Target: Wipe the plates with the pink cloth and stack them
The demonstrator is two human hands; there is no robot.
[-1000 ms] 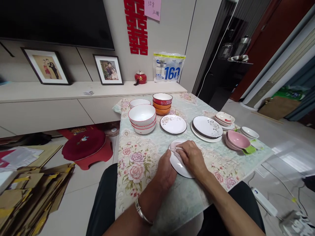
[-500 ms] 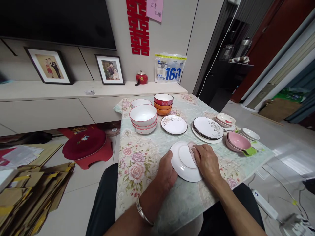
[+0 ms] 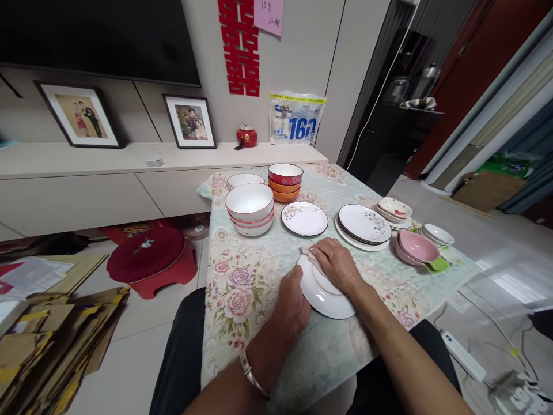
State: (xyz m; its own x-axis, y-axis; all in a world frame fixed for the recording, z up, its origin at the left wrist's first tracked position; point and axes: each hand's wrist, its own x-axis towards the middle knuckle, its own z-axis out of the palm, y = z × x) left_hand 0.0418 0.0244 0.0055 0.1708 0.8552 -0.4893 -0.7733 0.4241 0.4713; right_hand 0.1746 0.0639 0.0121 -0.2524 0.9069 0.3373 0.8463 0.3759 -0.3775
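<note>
White plate (image 3: 325, 301) lay upside down near the floral tablecloth's (image 3: 242, 276) near edge. Left hand (image 3: 292, 305) clamped its left rim; right hand (image 3: 337, 265) clutched a pink cloth (image 3: 311, 257) against its far side. Wiping seemed underway, and the near half likely needed the cloth next.

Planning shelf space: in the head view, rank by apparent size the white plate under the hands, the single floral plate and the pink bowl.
Largest: white plate, though nearest the camera.
Then floral plate and pink bowl: alike in width, unranked.
</note>
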